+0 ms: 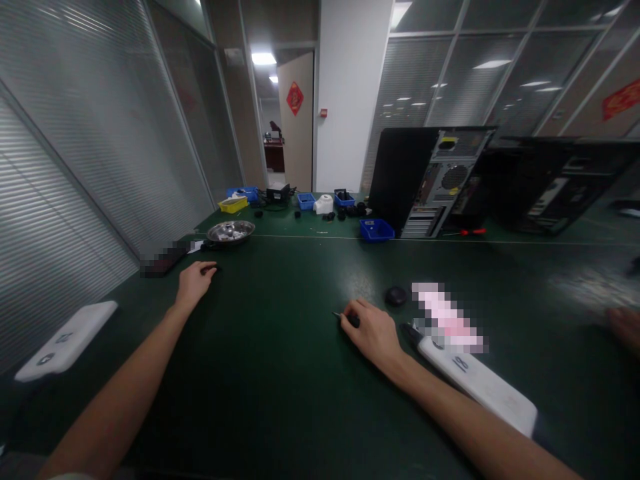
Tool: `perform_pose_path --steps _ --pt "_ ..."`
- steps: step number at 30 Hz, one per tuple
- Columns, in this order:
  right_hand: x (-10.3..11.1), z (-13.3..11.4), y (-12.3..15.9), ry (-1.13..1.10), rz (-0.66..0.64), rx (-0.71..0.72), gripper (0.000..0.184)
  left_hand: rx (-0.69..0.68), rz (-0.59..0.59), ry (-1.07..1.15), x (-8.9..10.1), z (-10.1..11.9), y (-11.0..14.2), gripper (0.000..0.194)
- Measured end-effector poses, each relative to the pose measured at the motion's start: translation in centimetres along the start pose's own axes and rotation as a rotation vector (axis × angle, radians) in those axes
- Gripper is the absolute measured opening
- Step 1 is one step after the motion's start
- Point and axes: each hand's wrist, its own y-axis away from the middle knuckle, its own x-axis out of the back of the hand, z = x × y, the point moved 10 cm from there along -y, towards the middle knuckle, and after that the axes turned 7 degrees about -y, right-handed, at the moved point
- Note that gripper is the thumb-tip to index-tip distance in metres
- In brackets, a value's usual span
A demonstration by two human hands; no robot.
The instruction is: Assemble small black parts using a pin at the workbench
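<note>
My left hand [196, 288] is over the left side of the green table, its fingers pinched on a small dark piece [210, 269] too small to name. Beyond it stands a round metal dish [231, 232] with small bits inside. Near the middle, my right hand [373, 330] is closed around a small screwdriver [353, 321] with a black handle, its thin metal tip pointing left. Just past that hand lies a round black disc [396, 296]. Right of it are a pixelated pink object [443, 313] and a white power bank [480, 381] marked 18.
Another white power bank [67, 340] lies at the left edge. Blue bins [377, 231], a yellow bin [233, 205] and small black parts line the back. A black computer tower [400, 177] stands back right. Another person's hand [624, 325] shows at the right edge.
</note>
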Motion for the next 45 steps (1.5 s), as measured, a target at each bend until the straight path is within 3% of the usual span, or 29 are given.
perform_pose_path --steps 9,21,24,27,31,34,37,45 --pt "0.1 -0.2 0.0 -0.007 0.011 0.007 0.014 -0.111 0.009 -0.069 0.4 1.3 0.5 0.036" --pt "0.0 0.0 0.0 -0.021 0.018 0.014 0.014 -0.009 -0.012 -0.039 1.8 2.1 1.1 0.025" --pt "0.0 0.1 -0.1 -0.034 0.025 0.014 0.014 -0.069 -0.047 0.033 2.1 5.4 1.7 0.022" --pt "-0.1 0.0 -0.1 -0.050 0.024 0.020 0.014 -0.195 -0.110 0.143 1.7 12.0 4.1 0.023" --pt "0.0 -0.6 0.0 -0.079 0.008 0.056 0.014 -0.517 -0.366 0.530 0.1 23.9 11.5 0.021" --pt "-0.1 -1.2 0.0 -0.103 -0.002 0.089 0.015 -0.692 -0.472 0.618 0.0 29.2 16.4 0.015" --pt "-0.1 -1.7 0.1 -0.127 -0.012 0.125 0.014 -0.747 -0.456 0.641 0.7 30.5 17.8 0.013" --pt "-0.5 -2.6 0.4 -0.151 -0.065 0.201 0.012 -0.662 -0.492 0.597 0.3 29.3 16.9 0.022"
